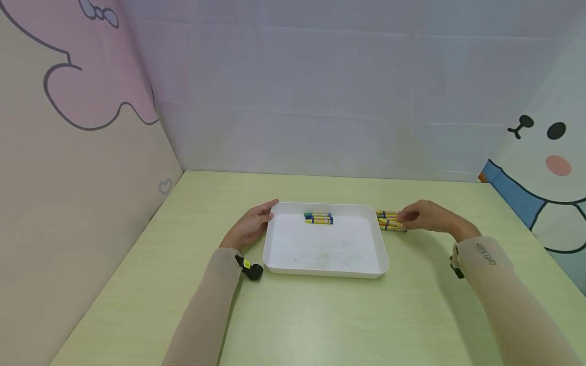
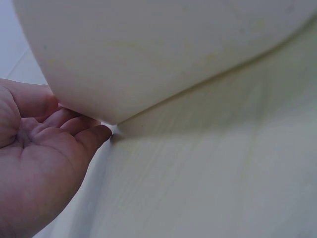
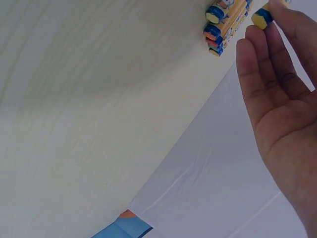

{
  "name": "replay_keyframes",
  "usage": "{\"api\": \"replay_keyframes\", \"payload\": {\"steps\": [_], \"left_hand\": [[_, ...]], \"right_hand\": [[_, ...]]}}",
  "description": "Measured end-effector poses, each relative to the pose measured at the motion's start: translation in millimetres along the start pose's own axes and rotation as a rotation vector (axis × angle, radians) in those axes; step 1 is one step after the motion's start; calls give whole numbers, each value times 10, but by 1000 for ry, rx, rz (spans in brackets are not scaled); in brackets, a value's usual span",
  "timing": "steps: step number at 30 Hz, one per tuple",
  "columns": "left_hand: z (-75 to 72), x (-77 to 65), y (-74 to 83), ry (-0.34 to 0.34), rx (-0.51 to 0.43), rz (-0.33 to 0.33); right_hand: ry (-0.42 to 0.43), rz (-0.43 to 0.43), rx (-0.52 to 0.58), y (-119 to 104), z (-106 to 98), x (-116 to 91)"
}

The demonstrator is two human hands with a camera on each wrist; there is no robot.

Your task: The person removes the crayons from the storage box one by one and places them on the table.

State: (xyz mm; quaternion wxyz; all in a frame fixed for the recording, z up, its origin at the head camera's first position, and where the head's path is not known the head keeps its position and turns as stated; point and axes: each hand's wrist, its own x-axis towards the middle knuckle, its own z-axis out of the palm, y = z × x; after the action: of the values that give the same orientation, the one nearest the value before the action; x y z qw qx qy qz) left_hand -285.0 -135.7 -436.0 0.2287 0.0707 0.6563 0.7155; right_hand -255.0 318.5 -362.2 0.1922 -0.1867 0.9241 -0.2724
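Observation:
A white rectangular tray (image 1: 326, 249) lies on the table, with a few crayons (image 1: 319, 221) side by side near its far edge; green and blue tips show there. At the tray's far left corner my left hand (image 1: 249, 227) grips the rim, its fingers partly hidden behind the wall. Beyond the tray's right side, a group of yellow-wrapped crayons (image 1: 386, 214) rests on the table. My right hand (image 1: 428, 217) is over them. In the right wrist view, its thumb and fingers pinch a yellow-ended crayon (image 3: 262, 18), apart from the other crayons (image 3: 218, 29).
The pale table (image 1: 302, 325) meets a whitish back wall (image 1: 320, 101). Cartoon-printed panels stand at the left and right sides. A black wrist device (image 1: 251, 269) on the left sleeve sits close to the tray's left wall.

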Motion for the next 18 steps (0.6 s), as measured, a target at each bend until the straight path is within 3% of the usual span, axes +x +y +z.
{"api": "replay_keyframes", "payload": {"steps": [18], "left_hand": [[6,1,5,15,-4,5]], "right_hand": [[-11,25,-53,124,85,70]]}}
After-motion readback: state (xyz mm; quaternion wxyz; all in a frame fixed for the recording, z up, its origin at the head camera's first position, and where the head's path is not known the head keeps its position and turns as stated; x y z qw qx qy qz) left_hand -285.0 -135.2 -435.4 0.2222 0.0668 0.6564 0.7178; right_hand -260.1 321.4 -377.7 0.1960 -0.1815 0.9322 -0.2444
